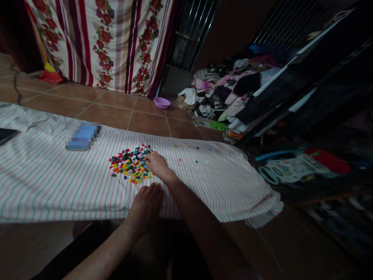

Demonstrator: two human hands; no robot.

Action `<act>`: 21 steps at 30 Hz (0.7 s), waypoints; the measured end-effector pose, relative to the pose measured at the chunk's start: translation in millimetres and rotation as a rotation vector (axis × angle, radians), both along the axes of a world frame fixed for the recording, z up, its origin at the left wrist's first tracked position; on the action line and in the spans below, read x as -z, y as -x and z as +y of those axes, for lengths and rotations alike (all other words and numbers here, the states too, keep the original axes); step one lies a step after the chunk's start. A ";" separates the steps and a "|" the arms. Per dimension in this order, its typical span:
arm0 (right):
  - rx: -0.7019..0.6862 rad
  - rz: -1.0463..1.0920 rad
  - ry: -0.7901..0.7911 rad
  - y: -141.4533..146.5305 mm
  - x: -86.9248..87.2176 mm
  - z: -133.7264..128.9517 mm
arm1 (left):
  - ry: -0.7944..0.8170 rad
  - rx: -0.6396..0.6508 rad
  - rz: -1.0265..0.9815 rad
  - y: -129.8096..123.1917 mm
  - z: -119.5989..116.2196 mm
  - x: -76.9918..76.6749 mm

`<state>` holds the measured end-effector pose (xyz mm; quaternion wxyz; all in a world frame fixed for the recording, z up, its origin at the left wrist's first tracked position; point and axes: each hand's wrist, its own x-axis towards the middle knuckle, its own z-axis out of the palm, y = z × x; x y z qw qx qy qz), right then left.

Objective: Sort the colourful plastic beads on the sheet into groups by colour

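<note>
Head camera view, looking down at a long surface under a striped cloth (pixel 221 186); a spread-out pile of small, brightly coloured pieces (pixel 128 165) lies on it, in red, yellow, green, orange, blue, white and black.

The right hand (pixel 157 163) reaches in at the pile's right edge, thumb and fingers drawn close together over the pieces; whether a piece is pinched between them cannot be told. The left hand (pixel 148 194) rests palm down on the cloth, just below the pile's lower right side; its fingers are loosely extended and slightly bent, with nothing seen in its grip.

To the right of the pile, a few single pieces (pixel 196 161) sit apart from one another in two loose rows; among them are orange, green, yellow and blue ones.

To the upper left of the pile lies a blue rectangular object (pixel 83 136), blurred into squares; farther left, a dark flat object (pixel 7 135) is cut off by the picture's edge.

Beyond the pile, on the tiled floor (pixel 110 112), stands a purple bowl (pixel 162 103); behind is a hanging flowered cloth (pixel 101 46), and to its right, a large heap of clothes (pixel 227 85).
</note>
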<state>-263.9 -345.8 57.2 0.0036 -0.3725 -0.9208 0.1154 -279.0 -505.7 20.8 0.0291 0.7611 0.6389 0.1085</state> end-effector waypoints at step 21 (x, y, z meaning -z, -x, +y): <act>-0.042 0.183 0.037 -6.0 12.5 1.0 | -0.002 -0.034 0.015 -3.3 2.7 3.1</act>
